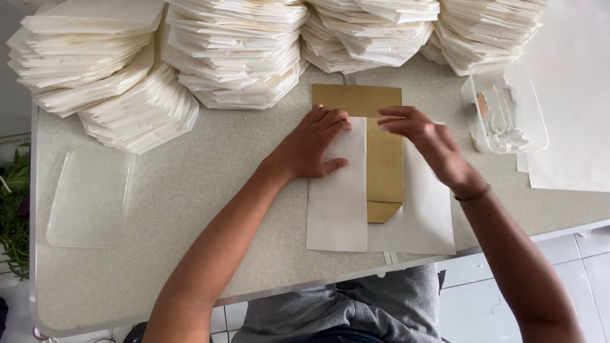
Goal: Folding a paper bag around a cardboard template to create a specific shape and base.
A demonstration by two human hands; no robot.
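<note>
Tall stacks of folded white paper crowd the speckled grey table from ten o'clock round to one o'clock, leaning against one another. A clear plastic lid lies flat at nine o'clock near the table's edge. A clear plastic tub holding white paste sits at two o'clock, beside loose white sheets. Green plants show past the table at far nine o'clock, above a tiled floor.

Speckled table: paper stacks, clear lid, white sheet, tub.
</note>
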